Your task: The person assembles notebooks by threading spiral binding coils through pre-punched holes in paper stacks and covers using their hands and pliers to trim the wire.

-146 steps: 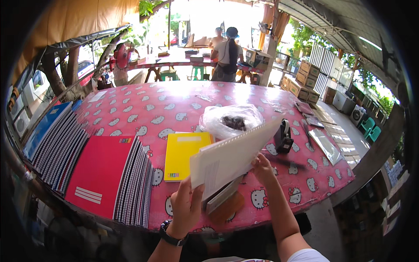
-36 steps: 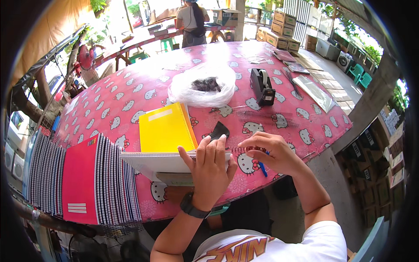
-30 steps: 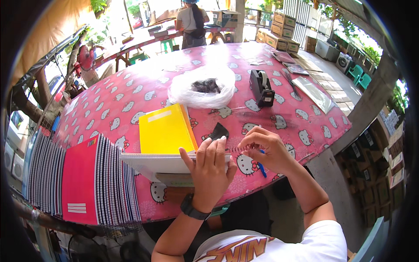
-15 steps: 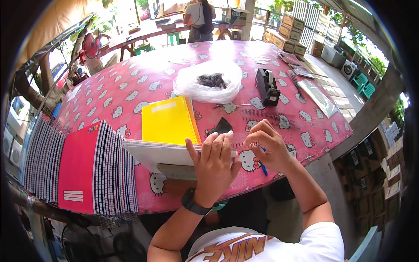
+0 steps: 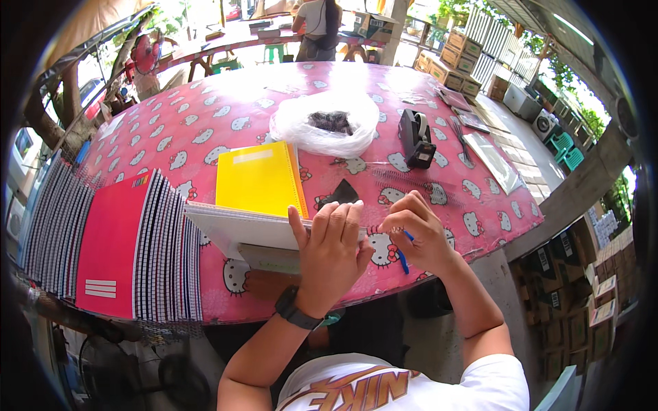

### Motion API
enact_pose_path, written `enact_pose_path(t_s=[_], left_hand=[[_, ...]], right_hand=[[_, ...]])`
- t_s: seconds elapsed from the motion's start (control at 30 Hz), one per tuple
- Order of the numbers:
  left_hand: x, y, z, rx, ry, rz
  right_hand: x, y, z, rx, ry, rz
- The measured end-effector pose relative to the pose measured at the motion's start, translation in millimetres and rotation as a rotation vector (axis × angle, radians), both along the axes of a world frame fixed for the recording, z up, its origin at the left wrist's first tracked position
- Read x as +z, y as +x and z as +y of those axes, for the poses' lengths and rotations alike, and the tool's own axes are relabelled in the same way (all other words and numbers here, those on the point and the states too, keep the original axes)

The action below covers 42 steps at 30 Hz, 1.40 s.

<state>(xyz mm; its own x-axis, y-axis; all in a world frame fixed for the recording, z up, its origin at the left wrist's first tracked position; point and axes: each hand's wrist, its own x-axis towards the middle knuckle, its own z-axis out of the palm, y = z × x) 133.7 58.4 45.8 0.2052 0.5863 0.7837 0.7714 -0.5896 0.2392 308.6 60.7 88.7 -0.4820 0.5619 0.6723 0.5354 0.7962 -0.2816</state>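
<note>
A notebook (image 5: 226, 233) with white pages is tilted up at the table's near edge. My left hand (image 5: 332, 240) grips its right end, fingers over the top edge and thumb on the near side. Just right of that edge, my right hand (image 5: 421, 236) is closed in a pinch at the end of a thin spiral wire, mostly hidden by the fingers. A slim blue pen-like thing (image 5: 403, 262) shows beneath the right hand; whether it is held or lies on the table I cannot tell. Behind the notebook lies a yellow notebook (image 5: 257, 178).
Stacked spiral notebooks, a red-covered one (image 5: 110, 240) on top, fill the left side. Farther back are a plastic bag (image 5: 295, 127) with dark contents, a black tape dispenser (image 5: 417, 140), loose wire coils (image 5: 411, 183) and a black scrap (image 5: 340, 194). A person (image 5: 317, 31) stands beyond the table.
The whole view has shifted slightly. Both hands keep nearly the same hold at the notebook's right edge, with the right fingers curled a little differently.
</note>
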Motion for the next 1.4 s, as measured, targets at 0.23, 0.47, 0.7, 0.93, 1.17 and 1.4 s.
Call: enact_pose_path(t_s=[0.23, 0.47, 0.7, 0.93, 1.17, 1.4], left_hand=[[14, -10, -9, -0.067, -0.054, 0.004], [29, -44, -10, -0.369, -0.188, 0.084], [30, -46, -13, -0.377, -0.089, 0.11], [20, -41, -11, -0.273, -0.04, 0.042], [17, -46, -9, -0.305, -0.116, 0.019], [17, -43, 0, -0.311, -0.09, -0.001]], right_hand=[[3, -2, -12, 0.022, -0.224, 0.026], [19, -7, -26, 0.042, -0.537, -0.034], [-48, 19, 81, -0.006, -0.881, 0.079], [-136, -13, 142, -0.417, -0.523, -0.503], [-129, 25, 132, -0.255, -0.671, 0.028], [-26, 83, -27, 0.79, -1.126, 0.941]])
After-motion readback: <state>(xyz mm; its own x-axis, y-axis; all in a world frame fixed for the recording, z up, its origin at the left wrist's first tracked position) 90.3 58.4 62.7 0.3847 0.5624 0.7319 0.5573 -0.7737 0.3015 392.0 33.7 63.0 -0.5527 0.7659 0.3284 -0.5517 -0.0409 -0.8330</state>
